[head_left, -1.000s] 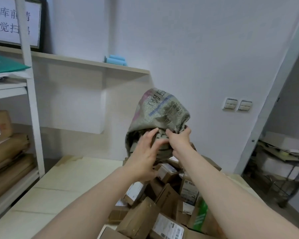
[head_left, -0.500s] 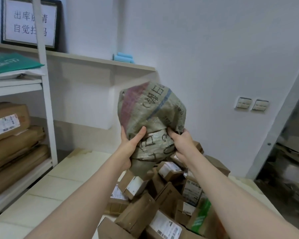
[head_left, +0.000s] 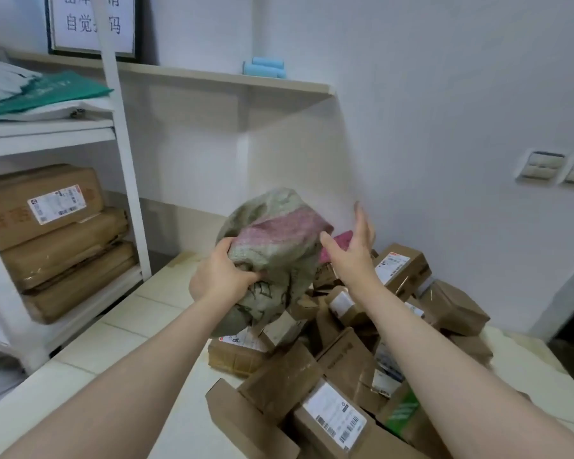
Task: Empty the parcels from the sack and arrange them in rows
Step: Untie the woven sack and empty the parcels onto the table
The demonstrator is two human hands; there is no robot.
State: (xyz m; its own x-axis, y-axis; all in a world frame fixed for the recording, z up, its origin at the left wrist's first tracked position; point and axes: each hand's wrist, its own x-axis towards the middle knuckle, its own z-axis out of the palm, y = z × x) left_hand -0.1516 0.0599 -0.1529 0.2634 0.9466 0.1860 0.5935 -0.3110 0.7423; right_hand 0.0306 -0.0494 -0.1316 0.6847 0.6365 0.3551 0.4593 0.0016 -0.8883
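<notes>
A crumpled grey-green woven sack (head_left: 272,240) with a pink stripe hangs above the table. My left hand (head_left: 222,276) grips it from the left, fingers curled into the fabric. My right hand (head_left: 352,250) is beside the sack's right edge, fingers spread and straight, holding nothing. Below and to the right lies a jumbled heap of several brown cardboard parcels (head_left: 342,369) with white labels, piled unevenly on the pale table (head_left: 120,342).
A white shelf rack (head_left: 126,180) at the left carries large brown packages (head_left: 47,226) and green and white bags above. A wall ledge with blue rolls (head_left: 264,66) runs behind. Wall switches (head_left: 540,165) are at the right. Bare tabletop lies left of the heap.
The sack has dropped lower and been bunched up. My right hand has let go of it and opened; my left hand keeps its grip. The view has shifted left.
</notes>
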